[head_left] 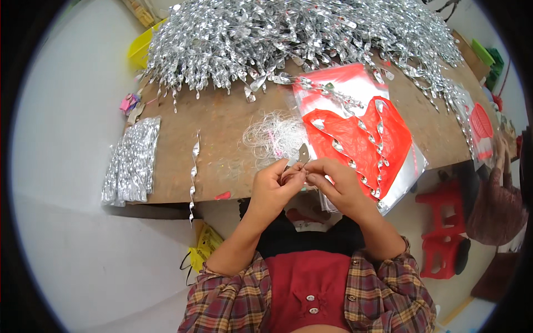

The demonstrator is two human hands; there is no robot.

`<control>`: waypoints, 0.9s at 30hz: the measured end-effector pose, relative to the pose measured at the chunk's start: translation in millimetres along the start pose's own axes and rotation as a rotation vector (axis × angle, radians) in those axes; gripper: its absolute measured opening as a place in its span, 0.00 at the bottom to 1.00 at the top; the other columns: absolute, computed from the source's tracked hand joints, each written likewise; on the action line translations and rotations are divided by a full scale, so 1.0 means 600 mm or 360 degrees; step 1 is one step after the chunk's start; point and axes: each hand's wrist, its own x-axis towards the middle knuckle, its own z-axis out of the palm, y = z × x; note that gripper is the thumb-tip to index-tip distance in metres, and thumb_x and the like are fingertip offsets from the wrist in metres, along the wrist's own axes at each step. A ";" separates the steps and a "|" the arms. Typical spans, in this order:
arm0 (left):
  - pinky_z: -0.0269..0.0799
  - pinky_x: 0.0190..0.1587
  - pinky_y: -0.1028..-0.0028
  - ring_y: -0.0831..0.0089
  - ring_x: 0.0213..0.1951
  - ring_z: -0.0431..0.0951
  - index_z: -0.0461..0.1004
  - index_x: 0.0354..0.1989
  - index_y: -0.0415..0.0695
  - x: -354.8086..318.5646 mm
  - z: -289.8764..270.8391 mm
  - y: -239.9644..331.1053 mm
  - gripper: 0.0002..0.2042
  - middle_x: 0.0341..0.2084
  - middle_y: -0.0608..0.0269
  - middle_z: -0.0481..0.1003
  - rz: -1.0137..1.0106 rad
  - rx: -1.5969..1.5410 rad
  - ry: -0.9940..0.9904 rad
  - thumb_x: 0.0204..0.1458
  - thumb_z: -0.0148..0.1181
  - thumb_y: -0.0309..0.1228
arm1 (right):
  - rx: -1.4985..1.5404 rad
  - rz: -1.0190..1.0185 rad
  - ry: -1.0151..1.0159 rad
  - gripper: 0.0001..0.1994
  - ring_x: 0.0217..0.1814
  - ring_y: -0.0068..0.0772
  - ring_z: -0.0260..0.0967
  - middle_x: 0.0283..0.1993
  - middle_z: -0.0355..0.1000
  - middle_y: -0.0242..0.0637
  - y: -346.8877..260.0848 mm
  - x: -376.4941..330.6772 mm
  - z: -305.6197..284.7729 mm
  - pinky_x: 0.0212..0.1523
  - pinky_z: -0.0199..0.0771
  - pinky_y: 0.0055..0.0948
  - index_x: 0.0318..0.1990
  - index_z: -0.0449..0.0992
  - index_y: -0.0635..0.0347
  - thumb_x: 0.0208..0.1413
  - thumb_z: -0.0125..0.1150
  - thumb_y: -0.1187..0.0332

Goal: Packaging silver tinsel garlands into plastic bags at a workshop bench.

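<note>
Both my hands meet above the table's front edge, fingers closed in a pinch. A small silver-grey flat piece stands up from between the fingertips, nearest my left hand. My right hand pinches close against it; what its fingertips hold is too small to make out. Just beyond lies a loose tangle of clear thread. To the right, a red heart-shaped sheet lies on clear plastic bags, with several twisted silver strips across it.
A large heap of twisted silver strips covers the back of the wooden table. At left are a bundled stack of strips and one single strip over the edge. Red stools and another person are at right.
</note>
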 end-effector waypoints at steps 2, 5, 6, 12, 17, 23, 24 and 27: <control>0.59 0.29 0.86 0.90 0.27 0.64 0.72 0.35 0.38 -0.005 0.000 -0.003 0.05 0.25 0.73 0.70 0.0006 0.0041 0.0034 0.52 0.57 0.26 | -0.0123 -0.0120 0.0050 0.07 0.35 0.25 0.70 0.35 0.72 0.37 0.002 0.003 -0.005 0.35 0.68 0.24 0.40 0.73 0.63 0.54 0.55 0.76; 0.61 0.33 0.85 0.89 0.31 0.64 0.71 0.42 0.37 -0.009 0.001 -0.007 0.09 0.28 0.74 0.69 0.0020 -0.0114 -0.0007 0.54 0.54 0.26 | -0.0211 -0.0117 0.0156 0.05 0.33 0.23 0.68 0.32 0.72 0.35 -0.006 0.004 -0.010 0.33 0.67 0.22 0.37 0.74 0.63 0.52 0.57 0.76; 0.62 0.34 0.85 0.88 0.32 0.65 0.70 0.46 0.37 -0.011 0.000 -0.003 0.12 0.31 0.73 0.67 0.0029 -0.0193 -0.0067 0.55 0.53 0.27 | -0.0179 0.0004 0.0203 0.05 0.31 0.21 0.67 0.30 0.71 0.33 -0.012 0.003 -0.015 0.32 0.66 0.21 0.37 0.74 0.63 0.52 0.57 0.77; 0.67 0.39 0.80 0.80 0.35 0.69 0.65 0.54 0.36 -0.018 0.003 -0.014 0.17 0.36 0.67 0.63 0.0147 -0.0182 -0.0189 0.57 0.51 0.30 | 0.0547 0.0196 0.0484 0.02 0.27 0.12 0.59 0.27 0.66 0.28 -0.063 0.009 -0.028 0.29 0.59 0.16 0.32 0.72 0.65 0.51 0.55 0.80; 0.68 0.41 0.79 0.78 0.37 0.70 0.66 0.51 0.34 -0.026 0.006 -0.009 0.16 0.37 0.65 0.64 0.0251 -0.0002 -0.0133 0.56 0.54 0.26 | 0.0165 -0.0015 0.0516 0.02 0.24 0.13 0.57 0.25 0.65 0.28 -0.062 0.012 -0.024 0.26 0.57 0.17 0.31 0.72 0.64 0.50 0.55 0.80; 0.66 0.37 0.80 0.78 0.35 0.68 0.70 0.48 0.40 -0.032 0.015 -0.013 0.17 0.33 0.65 0.67 0.0311 -0.0114 0.0013 0.49 0.61 0.25 | -0.0055 -0.0114 0.0576 0.03 0.23 0.16 0.55 0.23 0.62 0.28 -0.061 0.016 -0.017 0.25 0.56 0.19 0.30 0.72 0.63 0.48 0.57 0.80; 0.66 0.37 0.79 0.78 0.35 0.68 0.70 0.48 0.40 -0.032 0.015 -0.016 0.16 0.33 0.65 0.67 0.0305 -0.0138 0.0031 0.49 0.61 0.25 | -0.0156 -0.0186 0.0559 0.03 0.24 0.16 0.56 0.23 0.62 0.28 -0.061 0.017 -0.018 0.25 0.56 0.19 0.30 0.73 0.62 0.48 0.57 0.80; 0.66 0.38 0.79 0.78 0.35 0.69 0.71 0.47 0.39 -0.032 0.015 -0.017 0.16 0.34 0.65 0.68 0.0314 -0.0136 0.0050 0.49 0.62 0.24 | -0.0158 -0.0148 0.0558 0.03 0.24 0.17 0.56 0.23 0.63 0.29 -0.058 0.015 -0.015 0.25 0.56 0.19 0.30 0.73 0.62 0.48 0.58 0.80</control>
